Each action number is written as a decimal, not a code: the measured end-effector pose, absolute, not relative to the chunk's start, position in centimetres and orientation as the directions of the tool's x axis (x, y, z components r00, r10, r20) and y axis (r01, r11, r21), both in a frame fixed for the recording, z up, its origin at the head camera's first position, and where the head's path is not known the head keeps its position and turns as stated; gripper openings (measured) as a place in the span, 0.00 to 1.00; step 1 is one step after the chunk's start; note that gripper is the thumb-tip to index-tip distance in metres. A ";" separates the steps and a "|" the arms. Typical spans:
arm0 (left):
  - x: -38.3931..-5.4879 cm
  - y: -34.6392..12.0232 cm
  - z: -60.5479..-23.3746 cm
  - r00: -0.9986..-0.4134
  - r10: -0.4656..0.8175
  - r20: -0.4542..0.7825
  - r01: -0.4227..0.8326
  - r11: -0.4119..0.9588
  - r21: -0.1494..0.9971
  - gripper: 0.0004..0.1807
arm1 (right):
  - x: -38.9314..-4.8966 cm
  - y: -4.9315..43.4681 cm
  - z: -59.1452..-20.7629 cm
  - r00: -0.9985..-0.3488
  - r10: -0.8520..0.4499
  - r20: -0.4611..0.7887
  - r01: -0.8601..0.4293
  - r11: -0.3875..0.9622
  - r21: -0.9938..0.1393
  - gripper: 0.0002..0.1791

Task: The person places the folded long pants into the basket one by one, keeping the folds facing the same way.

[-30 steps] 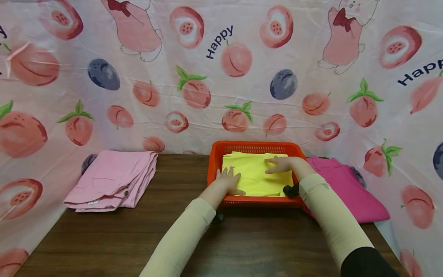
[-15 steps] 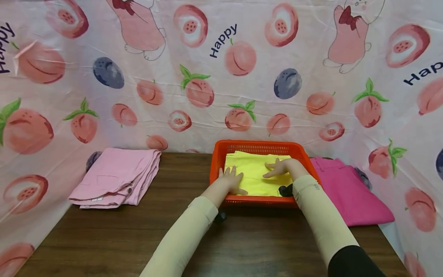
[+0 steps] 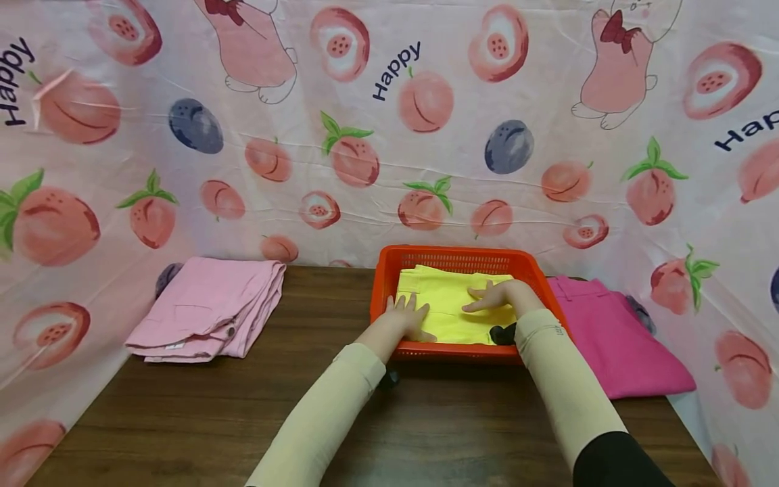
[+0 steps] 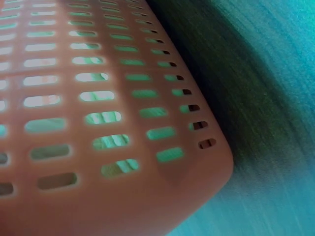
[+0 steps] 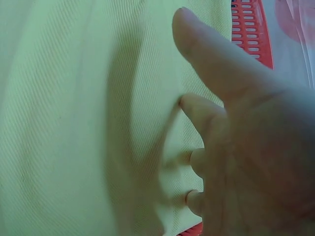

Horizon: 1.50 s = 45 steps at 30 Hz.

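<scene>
A folded yellow garment (image 3: 447,323) lies in a red-orange plastic basket (image 3: 456,254) on the table. My left hand (image 3: 402,322) rests on the cloth's near left part, fingers spread. My right hand (image 3: 506,295) reaches over the basket's right side, its fingers extended toward the garment. In the right wrist view the thumb of my right hand (image 5: 256,123) stands apart from the cloth, while the fingertips meet the ribbed fabric (image 5: 74,123). The left wrist view shows only the slotted outer wall of the basket (image 4: 88,196); my left hand is out of that view.
A folded light pink garment (image 3: 207,304) with a button lies at the left on the dark wooden table (image 3: 316,419). Right of the basket lies a bright pink garment (image 3: 621,345), partly behind my right forearm. A fruit-print curtain (image 3: 365,223) hangs behind the table.
My right hand has shifted slightly left and nearer over the yellow garment. The left hand stays on it. The head view has turned a little to the left.
</scene>
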State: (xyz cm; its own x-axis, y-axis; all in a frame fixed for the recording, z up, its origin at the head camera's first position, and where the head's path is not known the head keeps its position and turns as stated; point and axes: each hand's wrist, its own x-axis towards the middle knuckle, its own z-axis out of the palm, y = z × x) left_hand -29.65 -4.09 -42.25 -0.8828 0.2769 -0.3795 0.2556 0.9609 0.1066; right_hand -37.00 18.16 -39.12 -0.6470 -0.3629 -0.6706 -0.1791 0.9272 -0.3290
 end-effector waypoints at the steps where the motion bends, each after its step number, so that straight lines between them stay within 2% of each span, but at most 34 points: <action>1: -29.6 -4.0 -42.2 -0.882 0.277 -0.380 0.255 0.961 0.107 0.45 | -36.9 18.2 -39.0 -0.647 -0.365 -0.669 -0.180 0.926 -0.331 0.45; 11: -29.7 -4.0 -42.3 -0.883 0.278 -0.379 0.245 0.960 0.135 0.45 | -37.2 18.6 -38.9 -0.654 -0.371 -0.659 -0.150 0.918 -0.368 0.51; 16: -29.7 -4.2 -42.4 -0.882 0.290 -0.371 0.236 0.954 0.183 0.45 | -37.0 18.9 -38.8 -0.673 -0.376 -0.637 -0.146 0.911 -0.385 0.46; 22: -29.8 -4.2 -42.6 -0.889 0.293 -0.352 0.228 0.950 0.214 0.43 | -37.2 19.2 -38.7 -0.691 -0.382 -0.614 -0.172 0.912 -0.372 0.45; 28: -29.7 -4.2 -42.4 -0.895 0.301 -0.330 0.225 0.942 0.251 0.40 | -37.0 19.0 -38.0 -0.695 -0.405 -0.594 -0.256 0.912 -0.321 0.46; 35: -29.8 -4.3 -41.9 -0.908 0.316 -0.274 0.229 0.924 0.308 0.34 | -36.6 19.0 -37.2 -0.697 -0.447 -0.561 -0.297 0.892 -0.341 0.45; 45: -30.4 -4.3 -42.0 -0.947 0.282 -0.154 0.217 0.915 0.339 0.27 | -35.7 19.4 -36.2 -0.717 -0.445 -0.537 -0.255 0.884 -0.391 0.42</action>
State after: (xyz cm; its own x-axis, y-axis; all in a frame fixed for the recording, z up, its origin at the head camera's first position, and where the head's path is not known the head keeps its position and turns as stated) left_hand -30.40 -4.31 -42.01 -0.9472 0.2816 -0.1536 0.2170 0.9153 0.3394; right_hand -35.68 19.38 -36.22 -0.7166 -0.4446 -0.5374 -0.2550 0.8841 -0.3915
